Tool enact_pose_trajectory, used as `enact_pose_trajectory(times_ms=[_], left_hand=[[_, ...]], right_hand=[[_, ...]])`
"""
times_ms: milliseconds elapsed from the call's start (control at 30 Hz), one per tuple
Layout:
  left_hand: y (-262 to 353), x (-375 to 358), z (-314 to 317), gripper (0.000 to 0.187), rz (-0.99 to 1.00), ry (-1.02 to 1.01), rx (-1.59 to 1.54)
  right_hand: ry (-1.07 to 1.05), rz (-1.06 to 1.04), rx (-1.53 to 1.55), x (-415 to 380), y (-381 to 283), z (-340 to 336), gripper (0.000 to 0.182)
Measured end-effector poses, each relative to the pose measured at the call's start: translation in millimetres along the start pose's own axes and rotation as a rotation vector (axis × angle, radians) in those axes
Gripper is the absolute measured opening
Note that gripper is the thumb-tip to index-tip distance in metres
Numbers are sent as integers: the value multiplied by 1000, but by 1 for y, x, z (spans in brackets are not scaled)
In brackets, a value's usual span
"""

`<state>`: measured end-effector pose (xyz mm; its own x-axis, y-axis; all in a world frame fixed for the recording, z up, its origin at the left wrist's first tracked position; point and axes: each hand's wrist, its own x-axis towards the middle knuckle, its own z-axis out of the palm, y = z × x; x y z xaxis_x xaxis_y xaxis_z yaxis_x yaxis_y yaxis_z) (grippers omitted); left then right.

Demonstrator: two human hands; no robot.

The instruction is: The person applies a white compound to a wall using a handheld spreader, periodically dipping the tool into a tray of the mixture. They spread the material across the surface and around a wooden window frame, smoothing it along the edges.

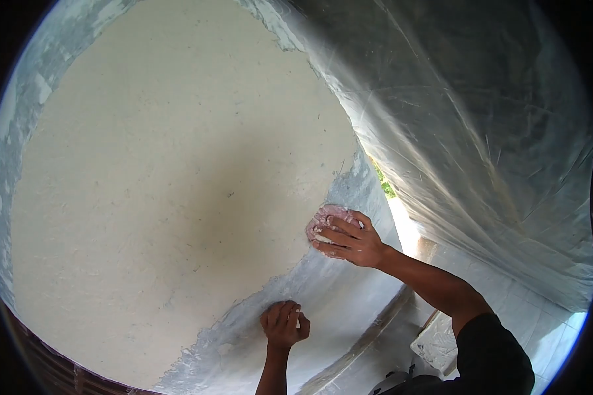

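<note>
A large curved surface, grey underneath, carries a broad coat of cream-coloured plaster (145, 164) with ragged edges. At the right edge of this coat, my right hand (356, 245) presses a pink, sponge-like pad (319, 222) smeared with white paste against the surface. White paste also sticks to the fingers of that hand. Lower down, my left hand (283, 322) rests on the bare grey band (336, 283) with its fingers curled in. Whatever it may hold is hidden behind the fingers.
Translucent plastic sheeting (454, 125) hangs along the right side, with a bright gap beside the surface's edge. A tray smeared with white paste (436, 342) stands at lower right, near the pale tiled floor (507, 289). Dark slats (53, 365) run along the lower left.
</note>
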<state>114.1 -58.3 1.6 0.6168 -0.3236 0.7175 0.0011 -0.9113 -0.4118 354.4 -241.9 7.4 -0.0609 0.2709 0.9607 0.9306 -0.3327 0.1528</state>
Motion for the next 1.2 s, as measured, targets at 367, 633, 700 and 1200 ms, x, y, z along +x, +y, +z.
enact_pose_trajectory(times_ms=[367, 633, 700, 1200], left_hand=[[-1, -3, 2, 14, 6, -10, 33], [1, 0, 2, 15, 1, -5, 47], [0, -1, 1, 15, 1, -11, 47], [0, -2, 2, 16, 10, -10, 44]], right_hand=[[24, 54, 0, -3, 1, 1, 37], [48, 125, 40, -21, -4, -3, 36], [107, 196, 12, -2, -4, 3, 35], [120, 326, 115, -14, -58, 15, 35]])
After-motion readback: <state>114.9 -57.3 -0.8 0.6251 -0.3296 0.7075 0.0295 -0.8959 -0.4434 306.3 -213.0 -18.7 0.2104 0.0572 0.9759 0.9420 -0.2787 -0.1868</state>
